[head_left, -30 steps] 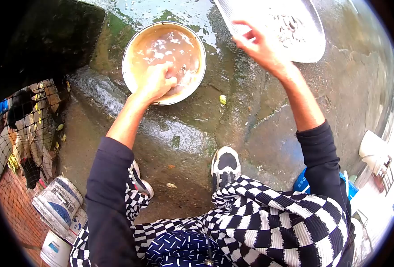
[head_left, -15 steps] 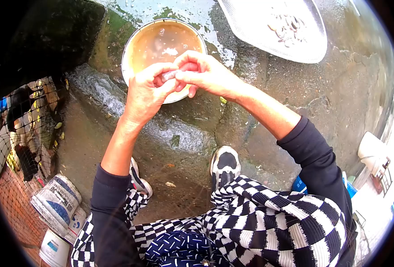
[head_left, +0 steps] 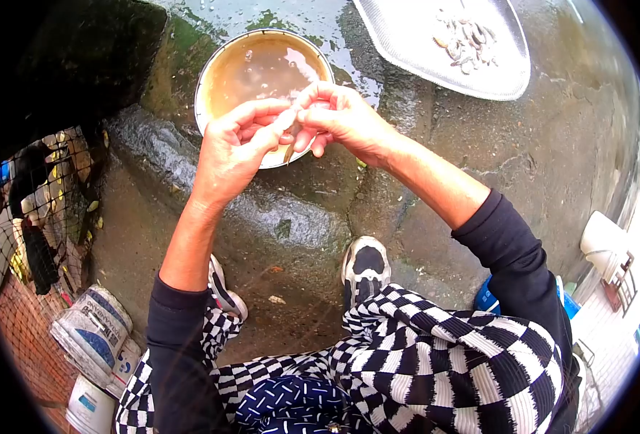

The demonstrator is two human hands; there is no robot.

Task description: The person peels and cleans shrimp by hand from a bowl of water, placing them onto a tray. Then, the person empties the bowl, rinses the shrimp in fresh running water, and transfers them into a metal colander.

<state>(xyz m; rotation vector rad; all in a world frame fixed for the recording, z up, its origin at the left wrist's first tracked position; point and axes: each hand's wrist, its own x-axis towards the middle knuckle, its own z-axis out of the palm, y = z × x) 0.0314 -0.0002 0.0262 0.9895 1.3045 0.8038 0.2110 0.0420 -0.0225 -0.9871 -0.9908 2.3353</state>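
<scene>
Over the near rim of a round basin (head_left: 205, 79) of murky brownish water, my two hands meet fingertip to fingertip. My left hand (head_left: 236, 148) pinches a small shrimp (head_left: 289, 152), mostly hidden by the fingers, with a thin brownish end hanging below them. Thumb and forefinger of my right hand (head_left: 349, 123) are closed at its upper end. At the upper right, a white mesh basket (head_left: 399, 54) holds several small, greyish, curved shrimp (head_left: 468, 45).
Wet, uneven concrete (head_left: 435, 173) surrounds the basin. My shoes (head_left: 367, 267) stand below it. Left are a dark block (head_left: 81, 58), black netting (head_left: 37, 210) with birds behind it, and white buckets (head_left: 95, 329). A white container (head_left: 603, 242) is at the right.
My hands have shifted slightly, and the fingertips have moved on the shrimp. A thin brownish end now hangs below them. A dark bird behind the netting has moved.
</scene>
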